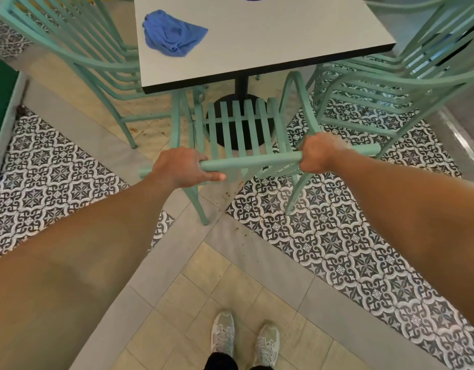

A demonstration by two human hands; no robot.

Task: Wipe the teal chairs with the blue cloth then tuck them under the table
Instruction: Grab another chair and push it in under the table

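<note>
Near chair [239,129]: teal, slatted seat partly under the table [270,49] edge, its top rail [251,162] toward the person.
Left hand [181,166]: fingers curled over the rail, thumb beneath — a full grip.
Right hand [320,153]: fist wrapped tight round the same rail, further along.
Blue cloth [171,33]: crumpled on the tabletop, well apart from both hands.
Side chairs: one at left [70,41], one at right [396,68] — both flank the table.
Table post [241,85]: black, base under the seat.
</note>
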